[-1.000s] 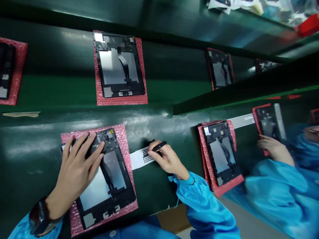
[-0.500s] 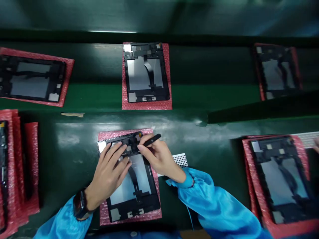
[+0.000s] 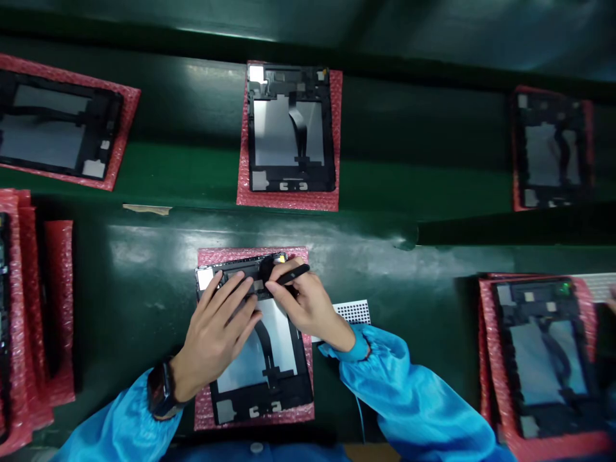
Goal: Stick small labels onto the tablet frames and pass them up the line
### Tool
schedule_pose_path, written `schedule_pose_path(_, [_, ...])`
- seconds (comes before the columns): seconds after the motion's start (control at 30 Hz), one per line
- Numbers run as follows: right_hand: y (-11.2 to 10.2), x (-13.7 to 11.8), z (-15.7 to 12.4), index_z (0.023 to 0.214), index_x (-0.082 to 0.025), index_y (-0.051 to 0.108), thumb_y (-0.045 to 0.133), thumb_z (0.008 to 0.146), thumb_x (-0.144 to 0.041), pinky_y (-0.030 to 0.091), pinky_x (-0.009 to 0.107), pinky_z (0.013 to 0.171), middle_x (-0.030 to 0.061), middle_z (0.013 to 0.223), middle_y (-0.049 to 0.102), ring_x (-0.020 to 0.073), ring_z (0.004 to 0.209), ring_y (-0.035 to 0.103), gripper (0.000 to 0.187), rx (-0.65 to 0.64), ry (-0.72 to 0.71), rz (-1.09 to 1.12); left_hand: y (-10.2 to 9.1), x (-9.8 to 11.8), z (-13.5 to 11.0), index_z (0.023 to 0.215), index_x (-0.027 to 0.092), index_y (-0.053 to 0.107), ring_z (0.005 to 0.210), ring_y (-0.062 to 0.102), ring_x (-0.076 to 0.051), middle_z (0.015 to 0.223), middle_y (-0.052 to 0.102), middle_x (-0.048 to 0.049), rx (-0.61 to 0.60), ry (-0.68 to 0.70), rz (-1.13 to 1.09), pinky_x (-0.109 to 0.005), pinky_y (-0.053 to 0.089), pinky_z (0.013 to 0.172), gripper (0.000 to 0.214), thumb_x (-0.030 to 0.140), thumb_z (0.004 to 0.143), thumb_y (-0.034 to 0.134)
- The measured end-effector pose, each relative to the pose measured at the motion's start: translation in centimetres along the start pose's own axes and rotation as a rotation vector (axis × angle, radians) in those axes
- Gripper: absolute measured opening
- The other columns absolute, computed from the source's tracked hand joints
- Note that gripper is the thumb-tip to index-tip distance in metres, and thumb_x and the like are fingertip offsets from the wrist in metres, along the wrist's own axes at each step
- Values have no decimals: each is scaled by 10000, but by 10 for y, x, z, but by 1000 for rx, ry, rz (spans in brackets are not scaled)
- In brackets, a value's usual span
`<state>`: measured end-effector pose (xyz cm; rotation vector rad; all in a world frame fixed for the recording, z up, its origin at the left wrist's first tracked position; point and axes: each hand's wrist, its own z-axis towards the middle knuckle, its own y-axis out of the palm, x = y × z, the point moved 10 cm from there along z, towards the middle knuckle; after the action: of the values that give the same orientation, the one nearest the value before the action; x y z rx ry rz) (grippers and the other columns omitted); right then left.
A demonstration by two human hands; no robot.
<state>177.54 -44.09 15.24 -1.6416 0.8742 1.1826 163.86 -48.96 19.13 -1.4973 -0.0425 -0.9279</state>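
Note:
A black tablet back frame point(image 3: 283, 401) lies on a pink bubble-wrap mat point(image 3: 250, 255), with its grey panel and dark ribbon cable showing. My left hand point(image 3: 216, 327) rests spread over the frame's upper part and holds nothing. Right beside it, my right hand point(image 3: 303, 305) grips a slim black tool point(image 3: 293, 274) whose tip is hidden under my fingers at the frame's top edge. The hands hide most of that edge. A white perforated sheet point(image 3: 353, 312) lies just right of my right wrist.
Several more tablet frames on pink mats, including one point(image 3: 291, 128) straight ahead and one point(image 3: 543, 359) at right, sit on the dark green bench point(image 3: 120, 289). A stack of red bubble mats point(image 3: 29, 308) stands at left. A co-worker's fingers point(image 3: 612, 299) show at the right edge.
The view has swung from tilted to nearly level. My right hand has moved from the white perforated sheet onto the frame's top edge beside my left hand, keeping the black tool.

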Motion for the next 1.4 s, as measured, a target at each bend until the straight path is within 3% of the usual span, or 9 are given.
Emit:
schedule_pose_path(0.2, [-3, -3, 1, 973, -227, 590, 605, 1071, -200, 444, 305, 601, 17, 908, 668, 130, 660, 556, 103, 24, -9, 46, 7, 9, 4, 1316, 103, 672, 1420, 619, -351, 1409, 709, -182, -28, 35, 88, -626, 492, 1227, 418, 165, 922, 794])
schedule_pose_path(0.33, [-56, -13, -21, 1037, -240, 623, 606, 1080, -230, 504, 331, 676, 26, 926, 649, 163, 746, 615, 48, 115, 40, 95, 7, 13, 6, 1322, 104, 680, 1412, 625, -356, 1421, 702, -191, -28, 53, 104, -612, 468, 1250, 441, 155, 904, 809])
schedule_pose_path(0.47, [-117, -10, -70, 1024, -243, 654, 633, 1075, -269, 513, 363, 747, 37, 914, 664, 197, 811, 627, 62, 87, 126, -82, 8, 14, 7, 1353, 127, 673, 1421, 617, -367, 1463, 677, -190, -32, 82, 105, -620, 444, 1265, 475, 168, 903, 817])
schedule_pose_path(0.57, [-136, 11, -103, 994, -234, 644, 611, 1089, -338, 509, 339, 717, 33, 906, 659, 183, 775, 613, 145, 64, 216, -123, 9, 15, 7, 1359, 150, 673, 1408, 627, -379, 1463, 677, -189, -22, 97, 96, -644, 452, 1249, 481, 175, 902, 820])
schedule_pose_path(0.7, [-135, 27, -118, 996, -231, 635, 577, 1101, -407, 516, 347, 737, 44, 920, 660, 195, 796, 619, 213, 87, 229, -100, 10, 16, 9, 1395, 204, 652, 1427, 614, -370, 1492, 663, -162, -46, 73, 75, -666, 453, 1238, 495, 165, 923, 795])
schedule_pose_path(0.9, [-136, 22, -112, 965, -227, 658, 612, 1086, -408, 515, 368, 781, 62, 903, 676, 217, 850, 636, 222, 20, 219, -70, 11, 17, 12, 1512, 275, 582, 1449, 594, -362, 1522, 647, -126, -84, 19, 37, -678, 424, 1252, 634, 149, 926, 787])
schedule_pose_path(1.17, [-153, 23, -116, 955, -233, 603, 655, 1065, -454, 492, 297, 600, -20, 705, 612, 156, 612, 589, 252, 118, 344, 268, -1, 5, 14, 1577, 323, 538, 1442, 601, -348, 1563, 615, -102, 64, -101, -56, -661, 425, 1267, 800, 104, 865, 831])
schedule_pose_path(1.27, [-131, 1, -85, 952, -225, 641, 638, 1081, -376, 497, 305, 636, 15, 814, 643, 160, 697, 617, 199, 90, 221, 192, 0, -8, 11, 1583, 306, 519, 1478, 563, -356, 1610, 562, -128, 107, -191, 3, -656, 452, 1243, 767, 153, 892, 816])
schedule_pose_path(1.4, [-69, -15, -13, 988, -224, 623, 613, 1086, -326, 462, 288, 599, 9, 886, 630, 132, 672, 574, 142, -49, 96, 210, 6, -18, 6, 1612, 263, 444, 1478, 566, -339, 1605, 559, -163, 112, -265, 20, -634, 498, 1209, 730, 196, 953, 753])
